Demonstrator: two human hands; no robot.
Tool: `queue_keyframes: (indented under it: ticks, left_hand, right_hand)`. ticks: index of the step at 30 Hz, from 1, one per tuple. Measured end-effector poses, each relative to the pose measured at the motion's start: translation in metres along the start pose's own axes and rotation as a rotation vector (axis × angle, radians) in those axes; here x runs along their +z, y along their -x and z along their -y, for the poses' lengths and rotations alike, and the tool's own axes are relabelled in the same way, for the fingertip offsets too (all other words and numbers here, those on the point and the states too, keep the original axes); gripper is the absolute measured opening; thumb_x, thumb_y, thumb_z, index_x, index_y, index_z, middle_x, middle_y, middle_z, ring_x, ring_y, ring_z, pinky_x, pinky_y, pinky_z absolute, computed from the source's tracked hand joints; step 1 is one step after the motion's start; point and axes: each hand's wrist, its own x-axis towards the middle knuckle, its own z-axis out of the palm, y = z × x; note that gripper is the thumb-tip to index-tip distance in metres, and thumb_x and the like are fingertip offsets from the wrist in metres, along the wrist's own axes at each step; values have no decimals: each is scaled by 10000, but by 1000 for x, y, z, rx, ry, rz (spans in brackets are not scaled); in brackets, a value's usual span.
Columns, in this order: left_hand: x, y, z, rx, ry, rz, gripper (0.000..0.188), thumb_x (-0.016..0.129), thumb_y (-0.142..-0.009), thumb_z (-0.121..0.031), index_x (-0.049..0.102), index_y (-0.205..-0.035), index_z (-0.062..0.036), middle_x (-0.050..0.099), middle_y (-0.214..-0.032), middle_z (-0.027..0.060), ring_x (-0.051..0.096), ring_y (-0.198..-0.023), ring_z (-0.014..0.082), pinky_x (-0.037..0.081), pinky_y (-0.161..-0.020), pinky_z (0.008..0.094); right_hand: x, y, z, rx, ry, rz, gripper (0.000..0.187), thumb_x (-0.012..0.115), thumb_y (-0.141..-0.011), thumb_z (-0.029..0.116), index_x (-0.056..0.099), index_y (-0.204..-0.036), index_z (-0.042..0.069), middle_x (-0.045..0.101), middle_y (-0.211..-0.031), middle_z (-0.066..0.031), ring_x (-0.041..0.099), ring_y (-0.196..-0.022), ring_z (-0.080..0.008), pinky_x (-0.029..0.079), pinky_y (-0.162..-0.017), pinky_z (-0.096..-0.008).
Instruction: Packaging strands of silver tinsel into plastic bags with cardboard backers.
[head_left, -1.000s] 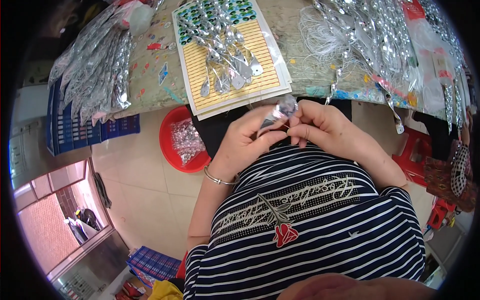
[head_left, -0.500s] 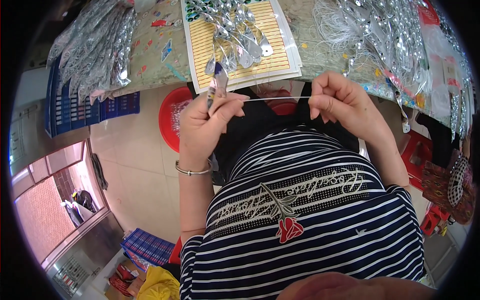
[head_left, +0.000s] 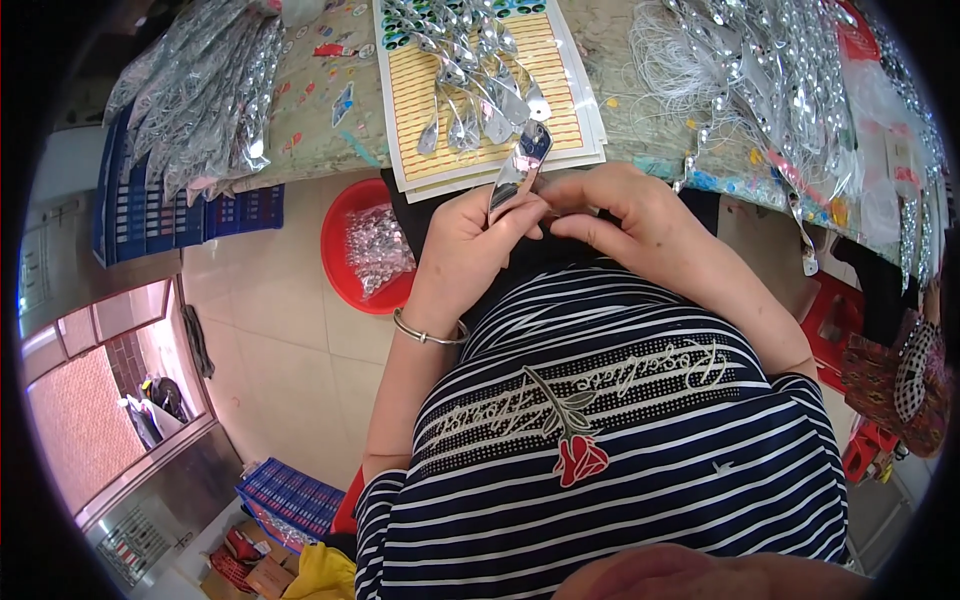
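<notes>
My left hand is closed on a shiny, twisted silver metal strip, which sticks up from between thumb and fingers over the table's front edge. Close against it is my right hand, its fingers curled in and thumb bent toward the left fingertips. Whatever the right fingers grip is hidden; no thread shows between the hands now. Just beyond them, similar twisted strips lie in a loose pile on a yellow printed sheet.
Silver strips in clear wrapping hang over the table's left side. More strips with white threads lie at right. Below stands a red basin holding a clear bag of silver pieces. Blue crates sit at left.
My hands have come together from apart. The white thread stretched between them is out of sight. My left hand moved right with the strip, uncovering more of the red basin.
</notes>
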Motion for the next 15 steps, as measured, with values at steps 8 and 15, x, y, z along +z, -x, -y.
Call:
queue_keyframes:
  ticks: [8,15]
  left_hand:
    - [-2,-1,1,-41,42,2,208,660,-893,-220,699,-952,-25,644,-734,-16,484,-547,24,382,-484,177]
    - [-3,-1,2,-28,8,-12,199,650,-905,-211,693,-985,-33,643,-756,-18,453,-549,18,356,-495,170]
  right_hand:
    - [13,-6,-9,215,-249,-15,144,643,-897,103,675,-991,-1,711,-843,-59,658,-745,-95,520,-689,-233]
    - [7,-11,-11,274,-218,16,131,628,-911,97,677,-967,-12,691,-814,-26,626,-737,-66,509,-702,-216]
